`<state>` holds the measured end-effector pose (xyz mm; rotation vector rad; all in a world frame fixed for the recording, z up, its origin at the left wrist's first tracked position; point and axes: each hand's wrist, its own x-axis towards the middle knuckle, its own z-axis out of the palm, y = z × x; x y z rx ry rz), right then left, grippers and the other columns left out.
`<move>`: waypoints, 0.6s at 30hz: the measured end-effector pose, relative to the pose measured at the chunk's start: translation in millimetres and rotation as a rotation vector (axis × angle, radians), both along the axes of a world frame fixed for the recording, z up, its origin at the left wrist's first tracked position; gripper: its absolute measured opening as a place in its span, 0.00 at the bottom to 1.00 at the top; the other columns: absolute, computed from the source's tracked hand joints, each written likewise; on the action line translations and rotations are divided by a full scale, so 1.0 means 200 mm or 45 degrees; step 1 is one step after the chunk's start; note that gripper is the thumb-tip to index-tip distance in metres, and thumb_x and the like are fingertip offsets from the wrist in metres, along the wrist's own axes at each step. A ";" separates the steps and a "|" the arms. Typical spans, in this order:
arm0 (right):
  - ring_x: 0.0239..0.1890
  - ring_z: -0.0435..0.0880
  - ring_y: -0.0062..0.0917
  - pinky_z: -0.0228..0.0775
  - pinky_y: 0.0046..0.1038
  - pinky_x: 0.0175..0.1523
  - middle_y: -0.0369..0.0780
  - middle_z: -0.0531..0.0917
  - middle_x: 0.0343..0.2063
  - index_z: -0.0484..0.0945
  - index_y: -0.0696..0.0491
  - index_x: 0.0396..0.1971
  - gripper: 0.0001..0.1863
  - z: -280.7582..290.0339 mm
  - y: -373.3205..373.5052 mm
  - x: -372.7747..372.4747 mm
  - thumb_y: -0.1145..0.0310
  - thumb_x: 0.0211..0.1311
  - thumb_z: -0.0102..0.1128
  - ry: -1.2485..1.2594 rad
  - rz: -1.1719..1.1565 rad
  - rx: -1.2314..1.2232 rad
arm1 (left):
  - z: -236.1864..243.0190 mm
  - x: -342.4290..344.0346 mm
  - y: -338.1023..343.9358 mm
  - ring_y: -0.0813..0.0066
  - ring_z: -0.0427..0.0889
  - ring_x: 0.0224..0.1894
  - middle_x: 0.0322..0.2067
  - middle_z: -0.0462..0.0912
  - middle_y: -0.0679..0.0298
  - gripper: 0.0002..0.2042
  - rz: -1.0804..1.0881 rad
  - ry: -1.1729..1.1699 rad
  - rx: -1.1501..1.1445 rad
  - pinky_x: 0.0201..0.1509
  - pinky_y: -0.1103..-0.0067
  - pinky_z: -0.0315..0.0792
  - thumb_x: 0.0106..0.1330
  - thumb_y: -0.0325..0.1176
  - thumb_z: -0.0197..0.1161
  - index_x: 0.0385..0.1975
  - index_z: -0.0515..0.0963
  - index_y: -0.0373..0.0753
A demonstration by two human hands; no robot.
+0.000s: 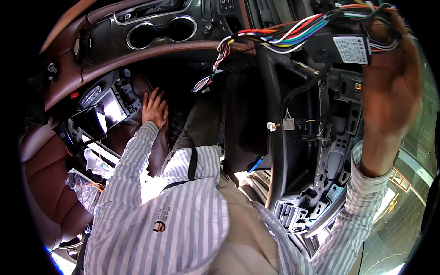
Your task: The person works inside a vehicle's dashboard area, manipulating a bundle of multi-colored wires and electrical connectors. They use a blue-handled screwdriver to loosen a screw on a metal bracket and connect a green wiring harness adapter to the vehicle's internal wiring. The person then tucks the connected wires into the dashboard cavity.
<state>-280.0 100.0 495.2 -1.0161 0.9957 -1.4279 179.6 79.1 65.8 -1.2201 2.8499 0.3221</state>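
My left hand (155,108) rests with fingers apart on a brown leather seat (158,158), just right of a removed dash screen panel (113,103). At upper right my right hand (390,91), slightly blurred, is raised and closed on a black module (323,48) with a white label and a bundle of coloured wires (298,30); its fingertips are partly hidden by the wires. The bundle runs left and hangs down to small connectors (199,85). Below the module, loose plugs (288,123) hang over the opened dash (291,169).
A centre console (213,11) with two cup holders spans the top. A second screen (89,126) and bagged parts (82,192) lie on the left seat (46,183). A detached air vent (288,213) is at lower right. Glass (382,240) borders the right side.
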 end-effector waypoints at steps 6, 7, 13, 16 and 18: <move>0.62 0.76 0.28 0.62 0.33 0.69 0.46 0.81 0.55 0.75 0.61 0.59 0.20 -0.04 -0.05 0.07 0.66 0.78 0.42 0.174 -0.396 -0.046 | 0.00 0.00 0.01 0.65 0.48 0.78 0.68 0.66 0.66 0.16 -0.004 -0.044 0.026 0.80 0.55 0.36 0.68 0.41 0.53 0.51 0.80 0.45; 0.62 0.76 0.29 0.62 0.33 0.70 0.46 0.81 0.56 0.75 0.61 0.59 0.20 -0.04 -0.05 0.10 0.66 0.78 0.43 0.175 -0.548 -0.035 | 0.00 0.01 0.01 0.65 0.47 0.78 0.68 0.66 0.66 0.16 0.000 -0.044 0.018 0.80 0.55 0.36 0.68 0.41 0.53 0.50 0.80 0.45; 0.66 0.72 0.36 0.56 0.42 0.73 0.45 0.77 0.61 0.71 0.59 0.63 0.21 0.16 0.05 0.06 0.66 0.77 0.43 -0.122 0.082 -0.065 | -0.01 -0.07 -0.03 0.65 0.47 0.78 0.68 0.66 0.65 0.16 -0.045 -0.013 0.017 0.79 0.54 0.36 0.68 0.42 0.53 0.50 0.80 0.45; 0.67 0.71 0.36 0.54 0.45 0.74 0.45 0.77 0.61 0.70 0.58 0.64 0.21 0.10 0.07 0.07 0.65 0.77 0.43 -0.264 0.185 -0.032 | 0.01 0.01 0.03 0.64 0.48 0.78 0.68 0.66 0.65 0.16 -0.026 -0.059 0.013 0.79 0.53 0.36 0.68 0.42 0.52 0.49 0.80 0.45; 0.56 0.76 0.31 0.62 0.39 0.63 0.43 0.80 0.53 0.72 0.58 0.61 0.20 0.10 0.06 0.18 0.68 0.73 0.51 -0.057 -0.012 0.011 | 0.02 0.00 0.00 0.63 0.47 0.78 0.68 0.66 0.64 0.16 -0.031 -0.043 0.002 0.79 0.53 0.36 0.69 0.41 0.51 0.49 0.80 0.44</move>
